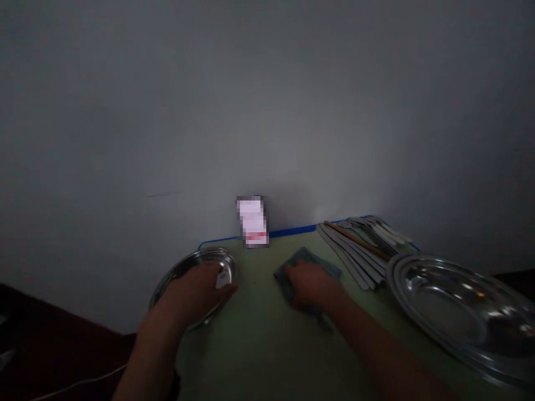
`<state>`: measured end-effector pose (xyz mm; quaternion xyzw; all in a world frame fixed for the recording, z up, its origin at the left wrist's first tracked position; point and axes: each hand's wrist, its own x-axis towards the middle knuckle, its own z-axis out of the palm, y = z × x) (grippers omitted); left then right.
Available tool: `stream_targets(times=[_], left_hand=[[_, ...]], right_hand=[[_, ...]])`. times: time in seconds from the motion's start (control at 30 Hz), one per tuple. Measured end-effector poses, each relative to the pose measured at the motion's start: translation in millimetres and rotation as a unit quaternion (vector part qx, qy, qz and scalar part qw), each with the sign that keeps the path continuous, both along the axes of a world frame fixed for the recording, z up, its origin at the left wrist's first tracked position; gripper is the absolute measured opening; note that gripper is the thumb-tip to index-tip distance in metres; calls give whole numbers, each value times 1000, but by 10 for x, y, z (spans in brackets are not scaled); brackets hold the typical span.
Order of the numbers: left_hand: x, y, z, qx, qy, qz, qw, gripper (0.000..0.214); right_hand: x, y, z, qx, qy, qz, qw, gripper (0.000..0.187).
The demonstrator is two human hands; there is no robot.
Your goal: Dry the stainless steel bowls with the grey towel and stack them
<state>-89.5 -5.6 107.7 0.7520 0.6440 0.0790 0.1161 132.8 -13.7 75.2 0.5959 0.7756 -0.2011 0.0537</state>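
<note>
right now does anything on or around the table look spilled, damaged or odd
One small thing: a thin dark line on the otherwise mostly plain wall, left of the phone, perhaps a scratch. I see no spill around the cloth or bowl, though the picture is dim.

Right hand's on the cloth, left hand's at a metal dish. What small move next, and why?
I'd probably gather the cloth with the right hand and bring it to the left metal dish: the cloth lies on the tabletop under that hand, and the left hand is at the dish, apparently steadying it.
</note>
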Motion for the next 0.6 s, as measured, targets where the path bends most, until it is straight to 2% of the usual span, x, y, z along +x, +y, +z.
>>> stream_targets(times=[0.07, 0.13, 0.23, 0.4, 0.5, 0.6], left_hand=[[-159, 36, -35, -61, -13, -17, 998, 35], [-188, 45, -69, -103, 7, -55, 993, 24], [-72, 20, -57, -89, 42, -61, 993, 15], [129, -58, 137, -68, 124, -27, 990, 20], [130, -87, 263, -41, 171, -15, 984, 20], [61, -117, 390, -3, 172, 6, 985, 30]], right_hand=[[-82, 93, -96, 0, 13, 10, 1000, 69], [-99, 154, -180, -8, 30, 22, 999, 71], [-58, 194, -244, -23, 59, 34, 997, 66], [-2, 221, -255, -42, 75, 53, 995, 59], [9, 242, -258, -42, 72, 54, 995, 63], [16, 241, -232, -48, 78, 53, 994, 59]])
